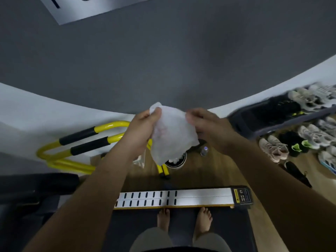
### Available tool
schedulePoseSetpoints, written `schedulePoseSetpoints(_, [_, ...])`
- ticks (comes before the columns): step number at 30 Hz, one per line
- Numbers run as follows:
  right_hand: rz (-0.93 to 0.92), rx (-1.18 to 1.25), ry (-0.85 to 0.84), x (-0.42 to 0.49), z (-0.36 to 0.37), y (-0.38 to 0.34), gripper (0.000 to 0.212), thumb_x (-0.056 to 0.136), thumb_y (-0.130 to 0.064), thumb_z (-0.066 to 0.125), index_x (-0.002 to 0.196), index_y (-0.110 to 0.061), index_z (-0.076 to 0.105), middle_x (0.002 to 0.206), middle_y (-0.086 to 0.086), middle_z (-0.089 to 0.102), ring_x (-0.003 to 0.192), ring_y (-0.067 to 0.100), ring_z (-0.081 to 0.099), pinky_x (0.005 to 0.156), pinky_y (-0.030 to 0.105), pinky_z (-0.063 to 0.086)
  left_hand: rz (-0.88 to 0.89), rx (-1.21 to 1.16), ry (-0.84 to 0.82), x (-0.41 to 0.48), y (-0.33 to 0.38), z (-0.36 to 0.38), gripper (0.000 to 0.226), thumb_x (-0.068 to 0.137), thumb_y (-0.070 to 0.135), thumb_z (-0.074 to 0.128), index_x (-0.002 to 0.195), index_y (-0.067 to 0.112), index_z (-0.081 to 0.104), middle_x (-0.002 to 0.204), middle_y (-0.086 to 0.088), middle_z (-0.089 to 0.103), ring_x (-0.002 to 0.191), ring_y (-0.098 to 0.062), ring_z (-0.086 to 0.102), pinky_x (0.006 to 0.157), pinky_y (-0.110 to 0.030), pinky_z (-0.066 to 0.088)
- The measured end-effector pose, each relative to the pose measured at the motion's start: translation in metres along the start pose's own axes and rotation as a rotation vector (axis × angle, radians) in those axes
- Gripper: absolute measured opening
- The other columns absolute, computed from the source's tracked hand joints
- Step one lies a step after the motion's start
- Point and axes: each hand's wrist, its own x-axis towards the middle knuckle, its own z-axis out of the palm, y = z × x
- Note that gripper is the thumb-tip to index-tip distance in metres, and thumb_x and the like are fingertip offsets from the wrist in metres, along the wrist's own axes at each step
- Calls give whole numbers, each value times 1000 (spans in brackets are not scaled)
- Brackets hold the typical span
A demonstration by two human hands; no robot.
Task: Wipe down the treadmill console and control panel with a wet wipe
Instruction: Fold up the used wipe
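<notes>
Head view, looking down.

- Left hand (pixel 143 128): gripping the upper left corner of the wet wipe (pixel 172 131), thumb lying over the top edge, fingers curled behind the sheet.
- Right hand (pixel 209 128): fingers curled, pinching the wipe's right edge. The fingertips are smeared by motion blur, so the exact contact is hard to read.
- Wipe: white and crumpled, hanging between the two hands in mid-air, with its lower part drooping free. It is touching no surface and is hanging well above the floor, far of the treadmill.
- Treadmill (pixel 200 196): its silver front cover, with two rows of dark slots, is running left to right just beyond the person's bare feet (pixel 203 220), which are standing on the dark belt (pixel 229 226).
- Left, far: yellow bars with black grips (pixel 81 135) are lying on the floor against the wall.
- Centre, under the wipe: a round tub (pixel 177 161) is partly hidden, with a small bottle (pixel 204 150) just to its right on the wooden floor (pixel 209 171).
- Right: a dark shoe rack (pixel 272 117) and many shoes (pixel 309 139) are sitting on and below it.
</notes>
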Motion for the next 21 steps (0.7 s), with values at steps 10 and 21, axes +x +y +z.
schedulePoseSetpoints(10, [104,-196,75,46,15,63,13,92,-18,66,102,-11,67,96,7,69,95,30,67,78,33,56,-66,865,-153,10,-79,-4,43,77,29,80,111,11,63,104,-9,68,90,-20,63,68,-30,53])
schedulePoseSetpoints(21, [117,-805,100,134,0,159,17,93,-25,65,97,-9,69,76,-3,56,72,11,57,64,21,42,-173,520,-67,121,-160,-23,26,87,29,69,97,4,68,90,-16,66,87,-33,63,77,-47,52])
